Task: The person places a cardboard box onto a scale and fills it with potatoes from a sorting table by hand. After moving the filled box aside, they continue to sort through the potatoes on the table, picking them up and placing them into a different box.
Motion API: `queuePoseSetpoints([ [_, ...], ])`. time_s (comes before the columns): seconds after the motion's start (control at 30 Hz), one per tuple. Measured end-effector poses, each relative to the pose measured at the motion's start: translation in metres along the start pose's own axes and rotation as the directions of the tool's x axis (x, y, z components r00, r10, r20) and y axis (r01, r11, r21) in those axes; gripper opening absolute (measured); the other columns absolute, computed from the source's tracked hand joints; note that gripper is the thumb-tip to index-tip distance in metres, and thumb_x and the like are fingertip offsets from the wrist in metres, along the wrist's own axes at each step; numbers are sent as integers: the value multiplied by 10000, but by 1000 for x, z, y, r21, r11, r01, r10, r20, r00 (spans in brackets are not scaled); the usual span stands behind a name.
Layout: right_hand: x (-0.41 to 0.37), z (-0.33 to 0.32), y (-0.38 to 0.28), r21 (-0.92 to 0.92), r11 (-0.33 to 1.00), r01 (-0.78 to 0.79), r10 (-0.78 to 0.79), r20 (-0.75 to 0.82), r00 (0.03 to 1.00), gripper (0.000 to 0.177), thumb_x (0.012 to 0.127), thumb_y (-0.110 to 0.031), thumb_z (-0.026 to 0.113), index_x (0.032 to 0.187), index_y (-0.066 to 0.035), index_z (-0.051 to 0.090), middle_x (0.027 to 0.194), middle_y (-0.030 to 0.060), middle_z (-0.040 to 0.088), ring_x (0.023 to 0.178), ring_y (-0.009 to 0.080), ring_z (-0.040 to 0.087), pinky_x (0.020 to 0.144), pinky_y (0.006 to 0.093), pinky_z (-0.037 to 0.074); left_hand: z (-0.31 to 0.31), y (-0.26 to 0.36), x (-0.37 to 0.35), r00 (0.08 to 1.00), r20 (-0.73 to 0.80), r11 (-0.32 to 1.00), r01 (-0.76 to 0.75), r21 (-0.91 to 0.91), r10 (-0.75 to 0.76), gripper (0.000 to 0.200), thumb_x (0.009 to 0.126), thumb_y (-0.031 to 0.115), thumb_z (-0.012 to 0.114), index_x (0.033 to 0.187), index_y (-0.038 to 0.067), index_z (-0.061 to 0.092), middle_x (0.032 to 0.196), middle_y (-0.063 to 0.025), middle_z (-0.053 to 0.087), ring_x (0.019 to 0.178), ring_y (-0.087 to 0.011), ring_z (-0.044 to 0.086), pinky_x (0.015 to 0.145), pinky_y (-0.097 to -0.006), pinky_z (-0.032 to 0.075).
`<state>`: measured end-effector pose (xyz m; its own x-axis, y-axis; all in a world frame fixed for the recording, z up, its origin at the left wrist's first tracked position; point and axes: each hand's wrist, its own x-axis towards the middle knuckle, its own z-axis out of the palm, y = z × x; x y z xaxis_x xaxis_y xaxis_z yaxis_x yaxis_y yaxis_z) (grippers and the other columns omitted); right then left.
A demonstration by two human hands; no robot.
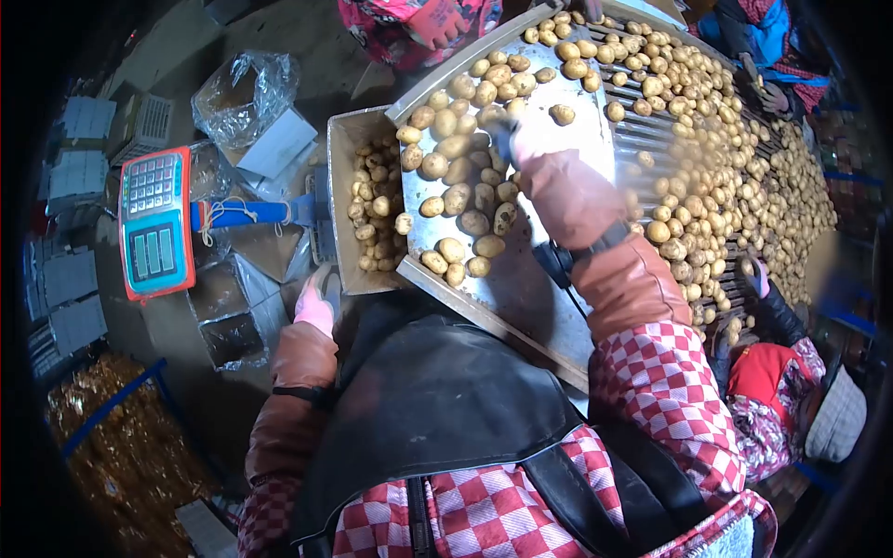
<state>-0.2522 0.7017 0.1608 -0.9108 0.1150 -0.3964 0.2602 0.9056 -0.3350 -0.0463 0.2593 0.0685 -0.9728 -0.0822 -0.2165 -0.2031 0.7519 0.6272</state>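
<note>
My right hand (521,141), in a pink glove with dark fingertips, reaches over the sloping metal tray (567,181). Its somewhat blurred fingers stretch out at the edge of a group of potatoes (456,147), with nothing visible in them. At the tray's lower left end stands a cardboard box (366,118), partly filled with potatoes (374,200). Close to that box's near left corner is my left hand (318,302), gloved in the same way. Its thumb and fingers are apart and hold nothing visible.
Potatoes cover a slatted rack (642,107) on the right, where co-workers' gloved hands (758,277) reach in. Another person's gloved hand (437,23) is beyond the tray. A red and blue scale display (153,223) rises at left, near plastic-lined cartons (228,316).
</note>
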Motion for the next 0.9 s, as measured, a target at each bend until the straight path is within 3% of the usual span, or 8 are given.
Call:
queuePoseSetpoints([
  [0.1, 31, -16, -11, 406, 897, -175, 185, 14, 983, 555, 871, -512, 635, 1355, -246, 569, 1381, 117, 552, 1257, 311, 520, 1112, 456, 338, -11, 26, -6, 999, 20, 998, -44, 48, 43, 329, 912, 217, 660, 1212, 83, 647, 1177, -201, 651, 1101, -349, 622, 963, -387, 477],
  [0.2, 14, 12, -47, -232, 973, 3, -33, -124, 992, 662, 869, -513, 621, 1449, -261, 424, 1567, 136, 299, 1437, 363, 283, 1158, 538, 267, -3, 4, -10, 1000, 25, 999, -10, 39, 9, 337, 919, 227, 652, 1223, 82, 643, 1175, -207, 649, 1103, -360, 618, 968, -393, 473],
  [0.33, -38, 24, -39, -224, 942, 250, -239, 78, 968, 522, 892, -487, 595, 1362, -265, 544, 1538, 119, 358, 1417, 332, 321, 1152, 501, 287, 3, -26, -9, 997, 52, 998, 58, -23, -57, 356, 918, 232, 654, 1246, 94, 634, 1193, -213, 644, 1113, -364, 615, 968, -398, 474],
  [0.37, -22, 33, -3, -5, 887, 463, -461, 59, 885, 388, 924, -417, 581, 1260, -234, 643, 1315, 110, 602, 1217, 263, 565, 1028, 449, 441, 3, -29, -8, 997, 55, 998, 62, -26, -61, 356, 918, 232, 654, 1246, 94, 634, 1193, -213, 644, 1113, -364, 615, 968, -398, 474],
  [0.4, -41, 7, -11, 328, 944, 31, -64, 92, 994, 308, 945, -328, 575, 1184, -172, 691, 992, 94, 714, 878, 209, 696, 786, 389, 547, 5, -31, -7, 997, 60, 998, 46, -36, -44, 361, 918, 244, 650, 1248, 97, 633, 1192, -216, 644, 1120, -369, 610, 972, -400, 471],
  [0.47, -11, 21, 38, 713, 701, 2, 158, -158, 975, 288, 936, -211, 600, 1185, -84, 670, 875, 107, 680, 687, 195, 650, 630, 302, 525, 6, -25, -7, 997, 70, 998, 34, -45, -31, 366, 919, 257, 646, 1249, 100, 632, 1191, -219, 644, 1127, -375, 605, 976, -402, 468],
  [0.53, -2, -3, 50, 33, 983, -180, 182, -321, 930, 394, 873, -273, 699, 1259, -209, 648, 1107, 114, 654, 1078, 296, 627, 955, 374, 491, -2, 3, -2, 987, 155, 993, 26, 112, -43, 359, 927, 267, 626, 1251, 113, 630, 1185, -207, 648, 1131, -373, 600, 979, -403, 465],
  [0.9, -22, -2, 60, -99, 987, -127, 107, -185, 977, 299, 891, -59, 631, 1189, -63, 655, 1012, 91, 684, 877, 169, 620, 766, 298, 508, -25, 92, 28, 960, 277, 997, -57, 44, 42, 401, 909, 86, 576, 1306, 135, 595, 1289, -161, 607, 1230, -339, 547, 1034, -352, 430],
])
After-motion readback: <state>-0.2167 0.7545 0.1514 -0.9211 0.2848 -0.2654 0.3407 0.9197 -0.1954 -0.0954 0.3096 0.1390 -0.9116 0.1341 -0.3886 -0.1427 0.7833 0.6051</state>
